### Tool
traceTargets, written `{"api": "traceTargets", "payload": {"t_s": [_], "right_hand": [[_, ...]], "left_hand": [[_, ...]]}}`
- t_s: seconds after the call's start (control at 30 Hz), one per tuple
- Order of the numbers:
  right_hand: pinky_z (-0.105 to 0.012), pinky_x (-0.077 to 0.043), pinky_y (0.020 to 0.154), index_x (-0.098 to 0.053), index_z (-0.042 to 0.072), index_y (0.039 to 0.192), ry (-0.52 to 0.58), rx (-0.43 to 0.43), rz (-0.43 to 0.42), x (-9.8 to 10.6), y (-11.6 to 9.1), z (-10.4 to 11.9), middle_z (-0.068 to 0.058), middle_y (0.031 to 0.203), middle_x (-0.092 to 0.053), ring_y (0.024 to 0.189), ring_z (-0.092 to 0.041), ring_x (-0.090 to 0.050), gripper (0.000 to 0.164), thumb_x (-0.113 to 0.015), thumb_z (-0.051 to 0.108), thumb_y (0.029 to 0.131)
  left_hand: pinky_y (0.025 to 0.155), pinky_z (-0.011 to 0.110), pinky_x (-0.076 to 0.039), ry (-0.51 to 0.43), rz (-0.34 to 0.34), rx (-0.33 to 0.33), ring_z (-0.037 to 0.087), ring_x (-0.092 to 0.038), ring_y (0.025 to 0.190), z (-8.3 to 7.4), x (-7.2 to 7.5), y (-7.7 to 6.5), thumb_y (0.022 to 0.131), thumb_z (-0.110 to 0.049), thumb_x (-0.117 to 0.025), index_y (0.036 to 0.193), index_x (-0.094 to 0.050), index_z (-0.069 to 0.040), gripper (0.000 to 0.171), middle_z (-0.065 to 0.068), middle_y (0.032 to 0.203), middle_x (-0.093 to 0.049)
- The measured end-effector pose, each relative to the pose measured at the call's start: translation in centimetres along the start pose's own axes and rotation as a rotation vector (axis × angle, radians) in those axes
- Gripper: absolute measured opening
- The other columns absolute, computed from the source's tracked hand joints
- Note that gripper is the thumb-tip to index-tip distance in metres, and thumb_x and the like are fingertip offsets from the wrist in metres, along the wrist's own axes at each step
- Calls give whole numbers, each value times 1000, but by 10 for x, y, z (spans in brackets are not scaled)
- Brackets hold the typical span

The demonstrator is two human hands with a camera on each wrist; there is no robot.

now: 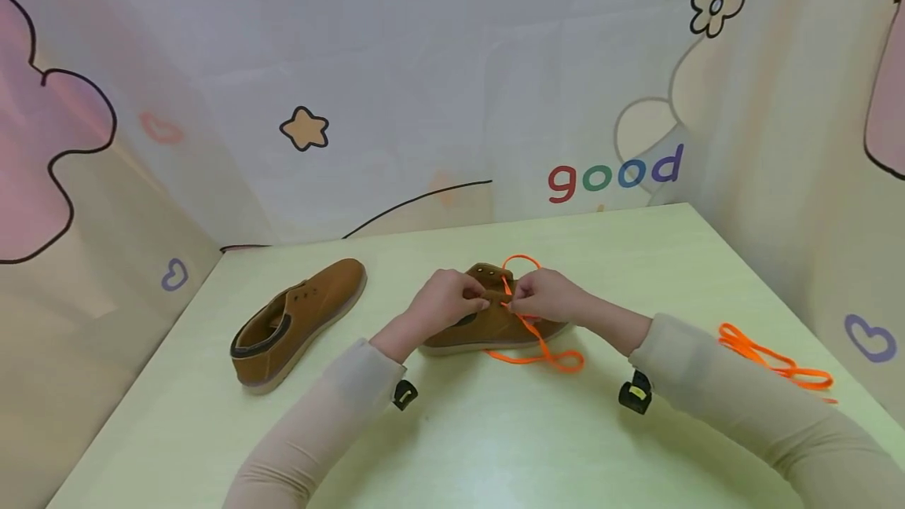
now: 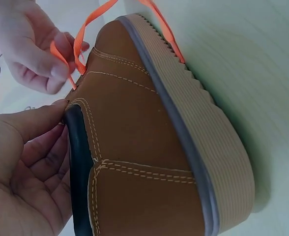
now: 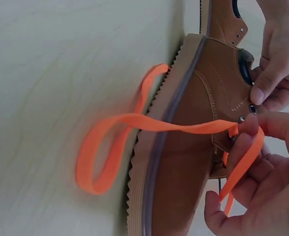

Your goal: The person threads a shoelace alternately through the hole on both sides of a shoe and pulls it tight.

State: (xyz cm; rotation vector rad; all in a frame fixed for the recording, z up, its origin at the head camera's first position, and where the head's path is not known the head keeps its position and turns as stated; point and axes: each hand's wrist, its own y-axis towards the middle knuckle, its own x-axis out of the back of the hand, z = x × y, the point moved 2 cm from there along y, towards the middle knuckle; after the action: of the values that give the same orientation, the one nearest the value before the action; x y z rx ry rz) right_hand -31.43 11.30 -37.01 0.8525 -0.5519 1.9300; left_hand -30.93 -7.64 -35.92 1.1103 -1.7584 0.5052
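A brown shoe (image 1: 488, 332) stands on the table, toe to the right, with an orange shoelace (image 3: 93, 162) through some of its eyelets. My left hand (image 1: 445, 301) pinches the edge of the shoe's eyelet flap, thumb outside beside an eyelet (image 3: 253, 108) and fingers behind it. The right hand (image 1: 547, 297) pinches the lace between thumb and fingers close to the eyelets. From there the lace hangs over the near side of the shoe and loops on the table. In the left wrist view, the right hand (image 2: 34, 54) is just past the left thumb.
A second brown shoe (image 1: 311, 316), its eyelets unlaced, stands to the left. Another orange shoelace (image 1: 774, 360) lies bundled at the right, beside the right forearm. A printed curtain (image 1: 424, 100) hangs behind the pale table (image 1: 481, 446).
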Motion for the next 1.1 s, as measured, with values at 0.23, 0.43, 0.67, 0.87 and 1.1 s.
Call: {"api": "traceTargets", "payload": {"t_s": [0.23, 0.43, 0.67, 0.87, 1.1], "right_hand": [[-21, -39, 59, -63, -5, 111, -30, 45, 65, -4, 5, 5, -3, 64, -66, 58, -9, -54, 18, -60, 9, 100], [-21, -42, 69, -71, -3, 114, 90, 40, 261, 10, 20, 1, 3, 72, -69, 67, -8, -51, 23, -57, 10, 102], [-31, -50, 82, -74, 0, 114, 181, -76, 197, 31, 34, -1, 7, 75, -69, 81, -14, -64, 27, -65, 22, 100], [-42, -52, 95, -73, 0, 107, 129, 14, -24, 60, 57, 52, -3, 90, -76, 93, -21, -66, 21, -61, 16, 101], [-25, -45, 73, -71, -1, 103, -10, 104, -180, 49, 92, 103, -13, 94, -76, 92, -27, -67, 17, -59, 12, 102]], "left_hand": [[67, 21, -48, 14, 0, -33, 11, -59, 74, -3, -1, -3, 95, -13, -72, 100, -78, -2, 13, 10, 92, -78], [71, 25, -53, 66, -33, -57, 15, -64, 76, -3, -2, -5, 95, -15, -73, 99, -78, -5, 12, 8, 94, -79], [71, 23, -53, 65, -46, -87, 13, -64, 74, 1, -6, -5, 94, -15, -73, 98, -79, -5, 12, 7, 92, -79], [72, 23, -54, 72, -76, -122, 15, -68, 77, 3, -7, -5, 94, -13, -73, 102, -80, -5, 13, 7, 94, -80], [76, 26, -59, 81, -84, -172, 21, -75, 84, 4, -6, -6, 94, -11, -72, 108, -80, -3, 18, 10, 102, -81]]}}
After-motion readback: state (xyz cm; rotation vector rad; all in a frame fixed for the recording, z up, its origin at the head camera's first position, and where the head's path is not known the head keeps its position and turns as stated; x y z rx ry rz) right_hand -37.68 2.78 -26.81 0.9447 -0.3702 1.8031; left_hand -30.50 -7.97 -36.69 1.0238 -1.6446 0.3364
